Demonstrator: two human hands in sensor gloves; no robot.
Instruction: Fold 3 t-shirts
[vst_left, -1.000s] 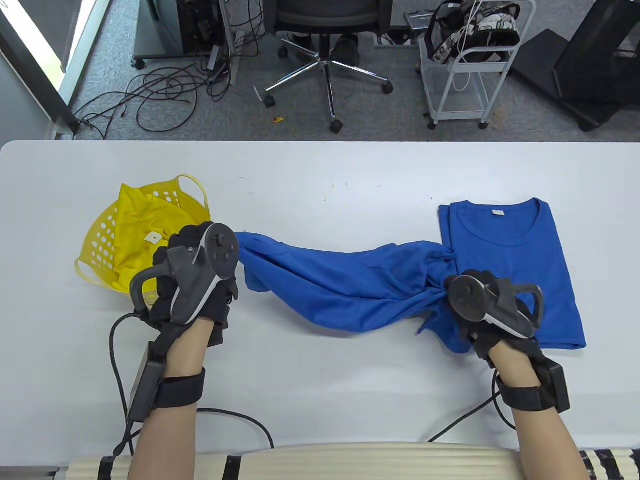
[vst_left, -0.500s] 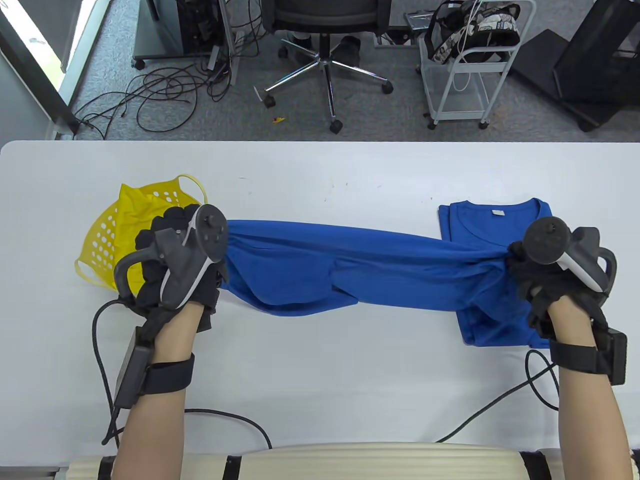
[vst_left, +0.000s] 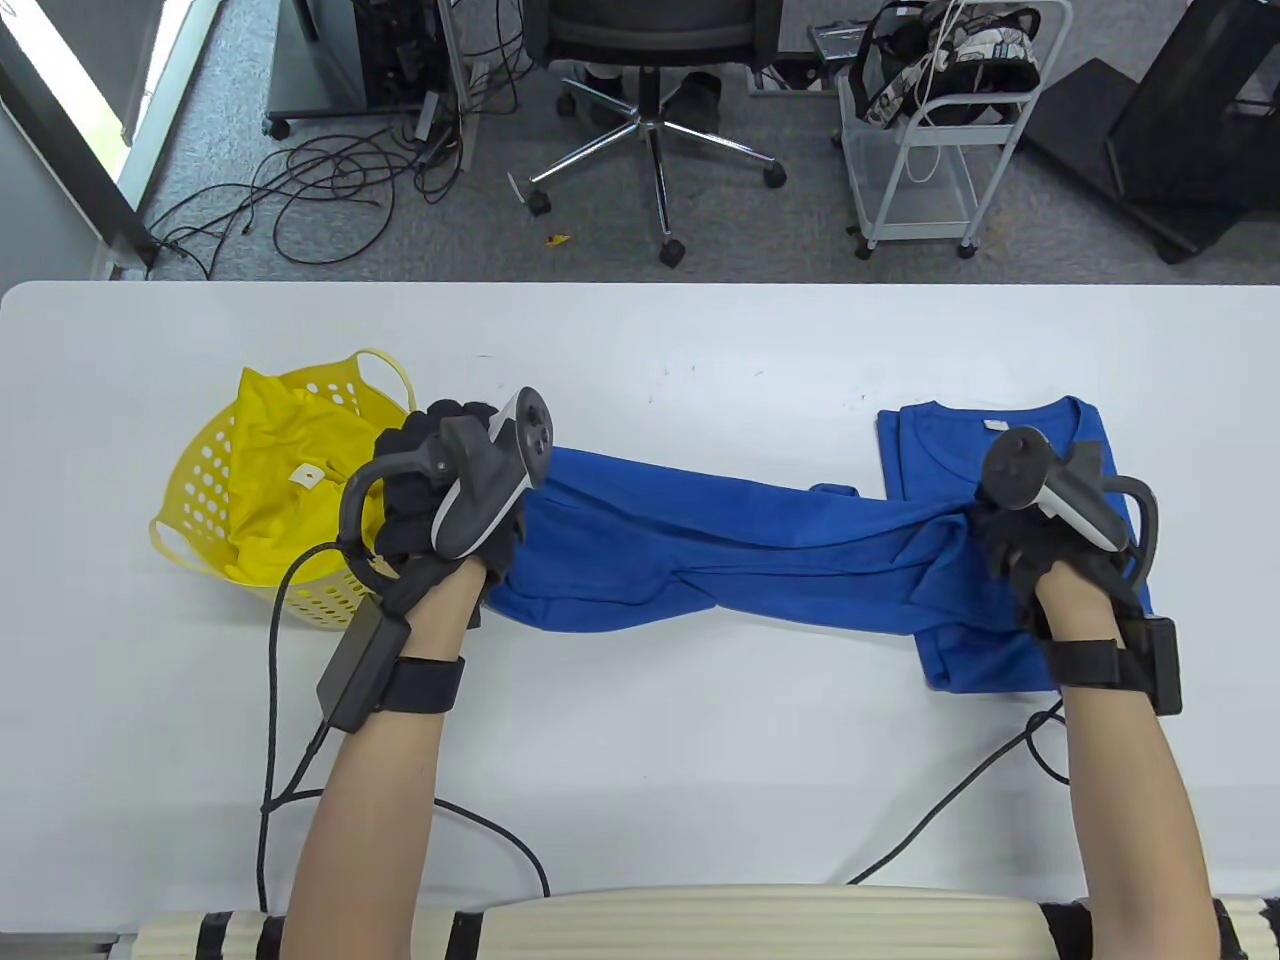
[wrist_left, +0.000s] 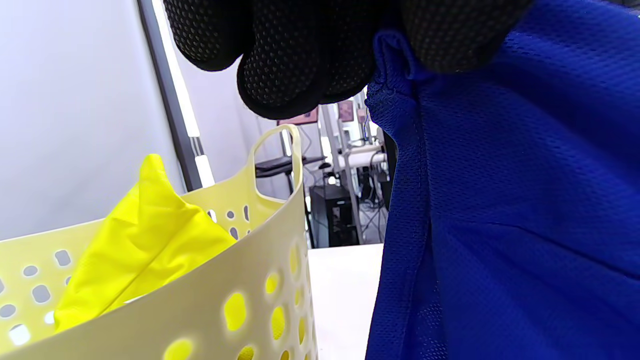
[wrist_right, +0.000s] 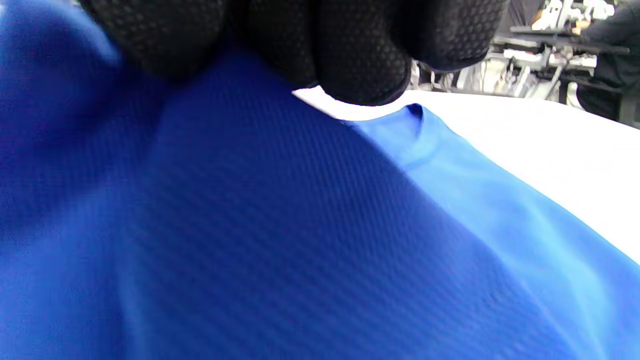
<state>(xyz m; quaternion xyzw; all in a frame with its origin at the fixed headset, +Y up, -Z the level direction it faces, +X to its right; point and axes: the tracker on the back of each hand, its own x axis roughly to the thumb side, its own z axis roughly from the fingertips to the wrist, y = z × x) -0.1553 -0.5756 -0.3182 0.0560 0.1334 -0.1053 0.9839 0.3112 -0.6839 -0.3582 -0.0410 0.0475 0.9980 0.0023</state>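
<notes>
Spanning the white table (vst_left: 640, 340) from left to right, the unfolded blue t-shirt (vst_left: 700, 545) hangs stretched between both hands, its right end over the folded blue t-shirt (vst_left: 1000, 450). Left hand (vst_left: 440, 500) pinches one bunched end beside the yellow basket (vst_left: 200, 480) holding a yellow t-shirt (vst_left: 270, 450); right hand (vst_left: 1040, 540) pinches the other

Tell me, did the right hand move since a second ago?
Yes. The right hand gripping the blue t-shirt went right and toward the table's far edge; it now sits over the folded blue t-shirt, nearer its collar.
</notes>
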